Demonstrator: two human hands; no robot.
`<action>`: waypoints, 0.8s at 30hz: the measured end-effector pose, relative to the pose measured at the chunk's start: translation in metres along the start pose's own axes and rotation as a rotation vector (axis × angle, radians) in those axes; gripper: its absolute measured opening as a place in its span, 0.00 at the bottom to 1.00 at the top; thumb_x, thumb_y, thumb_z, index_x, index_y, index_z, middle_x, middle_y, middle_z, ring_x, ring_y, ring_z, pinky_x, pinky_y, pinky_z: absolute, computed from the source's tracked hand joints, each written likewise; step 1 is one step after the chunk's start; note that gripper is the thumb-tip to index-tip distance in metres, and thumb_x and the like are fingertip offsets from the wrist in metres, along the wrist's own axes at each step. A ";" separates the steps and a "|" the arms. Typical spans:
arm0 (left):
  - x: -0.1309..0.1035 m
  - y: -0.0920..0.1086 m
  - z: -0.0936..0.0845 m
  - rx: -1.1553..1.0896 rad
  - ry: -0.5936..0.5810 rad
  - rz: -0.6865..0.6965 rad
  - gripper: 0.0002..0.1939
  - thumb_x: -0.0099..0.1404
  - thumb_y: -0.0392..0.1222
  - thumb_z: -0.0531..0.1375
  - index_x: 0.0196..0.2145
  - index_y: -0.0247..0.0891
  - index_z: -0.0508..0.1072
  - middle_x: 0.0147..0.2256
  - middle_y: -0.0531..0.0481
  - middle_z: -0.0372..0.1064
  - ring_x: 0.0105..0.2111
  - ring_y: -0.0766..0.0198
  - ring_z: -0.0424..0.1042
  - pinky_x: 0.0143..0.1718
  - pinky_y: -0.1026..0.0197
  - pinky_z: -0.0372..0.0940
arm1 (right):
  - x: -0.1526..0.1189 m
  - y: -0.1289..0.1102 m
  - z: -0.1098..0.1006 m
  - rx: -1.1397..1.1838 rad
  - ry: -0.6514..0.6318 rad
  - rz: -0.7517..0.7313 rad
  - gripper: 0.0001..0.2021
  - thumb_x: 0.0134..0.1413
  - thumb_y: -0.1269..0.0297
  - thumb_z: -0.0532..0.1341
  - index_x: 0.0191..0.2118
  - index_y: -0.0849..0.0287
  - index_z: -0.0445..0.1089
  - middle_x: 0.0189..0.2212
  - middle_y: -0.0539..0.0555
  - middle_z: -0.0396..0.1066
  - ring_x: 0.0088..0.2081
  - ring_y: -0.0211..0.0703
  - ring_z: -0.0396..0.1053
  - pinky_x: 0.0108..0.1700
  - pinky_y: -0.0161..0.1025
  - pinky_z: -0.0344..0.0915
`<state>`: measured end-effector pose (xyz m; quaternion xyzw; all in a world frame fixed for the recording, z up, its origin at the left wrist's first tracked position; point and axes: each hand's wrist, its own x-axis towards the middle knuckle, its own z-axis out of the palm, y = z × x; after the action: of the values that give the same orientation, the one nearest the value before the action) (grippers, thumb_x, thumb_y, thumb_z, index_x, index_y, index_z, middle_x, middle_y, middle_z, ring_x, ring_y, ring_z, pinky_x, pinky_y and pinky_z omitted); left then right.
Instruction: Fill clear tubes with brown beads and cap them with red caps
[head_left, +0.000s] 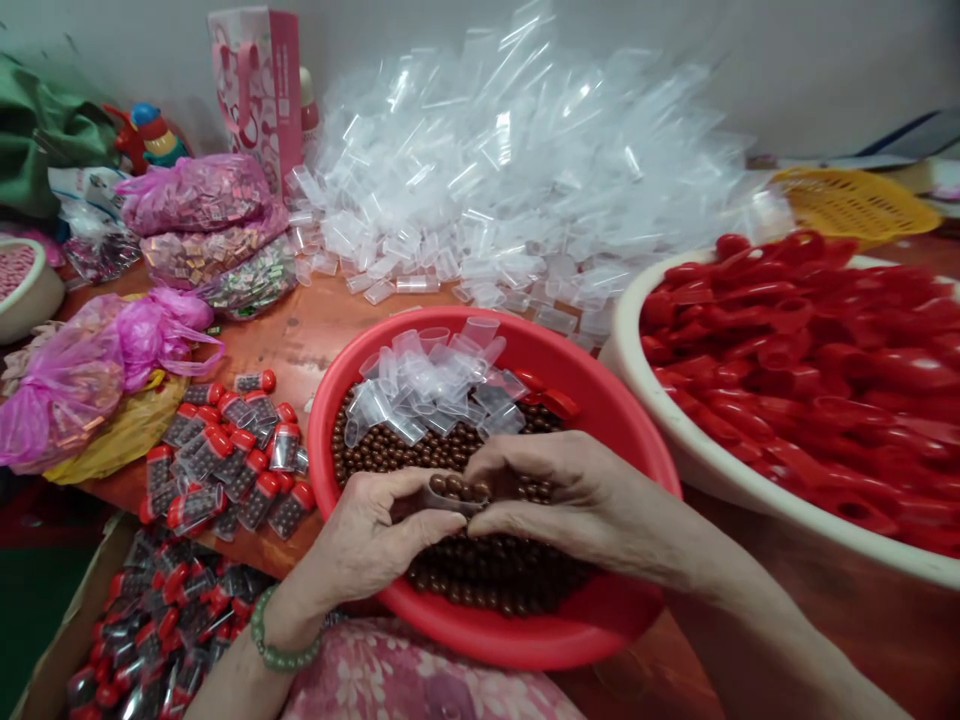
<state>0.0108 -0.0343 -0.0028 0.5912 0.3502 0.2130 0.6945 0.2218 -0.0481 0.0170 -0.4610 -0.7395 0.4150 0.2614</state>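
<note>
Over a red basin (667, 440), my left hand (375, 530) grips a clear plastic tube (442, 502) lying on its side, several brown balls showing inside. My right hand (577, 500) meets the tube's mouth, thumb and fingers curled around more brown balls there. Part of the tube is hidden behind the fingers. Loose brown balls (502, 585) cover the basin's bottom. On top of them lies a small heap of empty clear tubes (420, 375), with red plastic pieces (551, 395) beside it. A green bead bracelet (281, 650) circles my left wrist.
A big pile of clear tubes (517, 180) stands against the wall. On the right, a white tub (630, 330) brims with red plastic parts (810, 380). Filled red-capped tubes (225, 460) lie left, more in a box (75, 620) below. Pink bags (199, 195) stand behind.
</note>
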 end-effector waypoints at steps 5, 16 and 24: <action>0.002 0.000 -0.003 0.084 -0.072 -0.027 0.11 0.65 0.44 0.59 0.35 0.32 0.76 0.28 0.53 0.67 0.29 0.67 0.63 0.33 0.66 0.58 | 0.003 -0.008 0.001 0.063 0.034 -0.100 0.16 0.56 0.56 0.65 0.47 0.55 0.71 0.34 0.52 0.70 0.34 0.39 0.69 0.37 0.35 0.67; 0.008 -0.004 -0.008 -0.079 -0.049 -0.060 0.13 0.64 0.46 0.61 0.39 0.33 0.77 0.34 0.51 0.72 0.34 0.66 0.67 0.38 0.66 0.60 | 0.002 -0.001 0.009 0.158 0.178 -0.024 0.16 0.54 0.53 0.65 0.26 0.57 0.63 0.25 0.49 0.65 0.27 0.36 0.63 0.29 0.34 0.64; 0.002 0.006 -0.007 -0.209 -0.017 -0.065 0.10 0.62 0.39 0.64 0.41 0.35 0.76 0.40 0.46 0.77 0.41 0.62 0.74 0.46 0.61 0.65 | -0.023 0.012 -0.002 -0.010 0.071 0.055 0.12 0.56 0.58 0.64 0.44 0.56 0.71 0.41 0.55 0.72 0.30 0.37 0.69 0.34 0.36 0.69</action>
<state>0.0076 -0.0268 0.0026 0.5059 0.3391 0.2208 0.7618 0.2388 -0.0652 0.0078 -0.4971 -0.7188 0.4018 0.2736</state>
